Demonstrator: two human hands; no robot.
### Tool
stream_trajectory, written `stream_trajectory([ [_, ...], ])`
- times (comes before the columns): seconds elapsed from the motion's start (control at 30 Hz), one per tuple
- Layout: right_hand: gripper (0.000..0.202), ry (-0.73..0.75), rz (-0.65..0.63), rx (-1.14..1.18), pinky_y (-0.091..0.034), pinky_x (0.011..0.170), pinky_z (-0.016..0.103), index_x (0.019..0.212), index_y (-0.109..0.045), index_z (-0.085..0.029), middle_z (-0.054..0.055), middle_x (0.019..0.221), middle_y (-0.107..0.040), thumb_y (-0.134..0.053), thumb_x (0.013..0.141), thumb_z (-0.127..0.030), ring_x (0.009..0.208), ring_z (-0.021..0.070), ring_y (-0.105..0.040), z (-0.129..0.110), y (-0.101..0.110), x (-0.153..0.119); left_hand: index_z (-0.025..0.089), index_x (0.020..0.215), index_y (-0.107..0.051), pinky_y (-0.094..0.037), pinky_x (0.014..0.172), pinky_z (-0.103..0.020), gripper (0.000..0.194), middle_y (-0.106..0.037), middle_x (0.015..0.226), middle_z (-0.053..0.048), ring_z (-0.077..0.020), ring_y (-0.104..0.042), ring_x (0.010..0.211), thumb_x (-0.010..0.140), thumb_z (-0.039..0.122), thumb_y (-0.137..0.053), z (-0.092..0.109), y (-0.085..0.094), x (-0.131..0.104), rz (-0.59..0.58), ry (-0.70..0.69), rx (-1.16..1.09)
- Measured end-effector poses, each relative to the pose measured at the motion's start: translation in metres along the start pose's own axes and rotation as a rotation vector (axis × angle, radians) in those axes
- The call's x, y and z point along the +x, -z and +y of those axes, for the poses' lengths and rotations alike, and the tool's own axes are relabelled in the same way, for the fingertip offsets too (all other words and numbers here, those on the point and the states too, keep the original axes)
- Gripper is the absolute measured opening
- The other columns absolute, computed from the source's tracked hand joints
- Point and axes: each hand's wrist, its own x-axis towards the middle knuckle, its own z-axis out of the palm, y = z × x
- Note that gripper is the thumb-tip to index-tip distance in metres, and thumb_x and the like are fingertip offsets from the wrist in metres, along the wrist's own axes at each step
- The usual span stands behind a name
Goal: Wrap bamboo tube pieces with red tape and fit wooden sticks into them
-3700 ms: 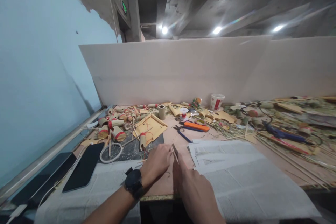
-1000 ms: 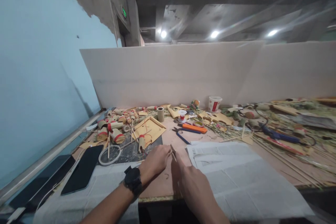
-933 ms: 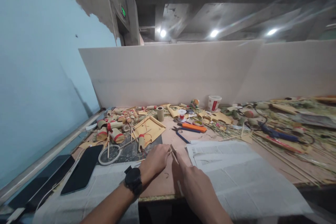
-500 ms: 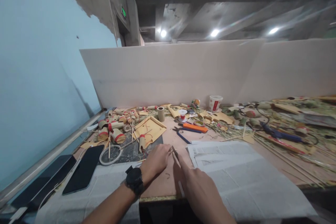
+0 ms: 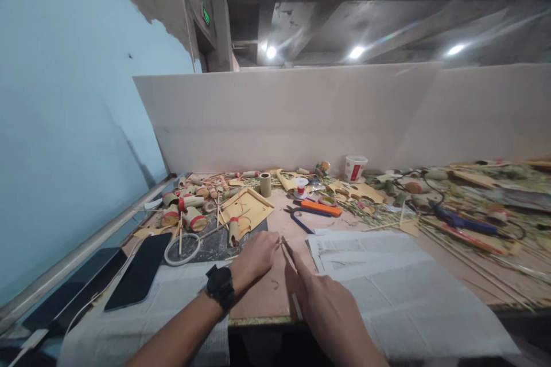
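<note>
My right hand [image 5: 329, 301] is closed round a narrow knife [image 5: 288, 246], its index finger laid along the top and a pale end sticking out below the palm. My left hand [image 5: 260, 252], with a black watch on the wrist, is closed and rests on the board close to the knife tip. A small pale piece seems to be pinched at its fingertips, too small and covered to name. A thin curled shaving [image 5: 274, 285] lies on the board between the hands.
Pliers [image 5: 299, 221] and an orange utility knife [image 5: 321, 208] lie beyond my hands. Bamboo tubes [image 5: 196, 219] and an open wooden tray [image 5: 245, 209] are at left, near a phone [image 5: 140, 269]. Newspaper [image 5: 400, 292] covers the right. A paper cup [image 5: 355, 169] stands by the partition.
The view has shifted very slightly. My left fingertips and the knife tip sit a little higher in the picture; both grips look the same.
</note>
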Motion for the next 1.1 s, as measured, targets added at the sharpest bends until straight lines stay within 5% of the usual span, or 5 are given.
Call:
stream_trajectory([
  [1.1, 0.075, 0.063, 0.066, -0.063, -0.04, 0.054, 0.022, 0.156, -0.024, -0.023, 0.01, 0.085, -0.076, -0.046, 0.088, 0.001, 0.077, 0.023, -0.075, -0.002, -0.006, 0.022, 0.018, 0.097, -0.061, -0.046, 0.078, -0.028, 0.025, -0.072, 0.097, -0.01, -0.0209, -0.068, 0.093, 0.1, 0.02, -0.037, 0.004, 0.0, 0.0, 0.001, 0.047, -0.032],
])
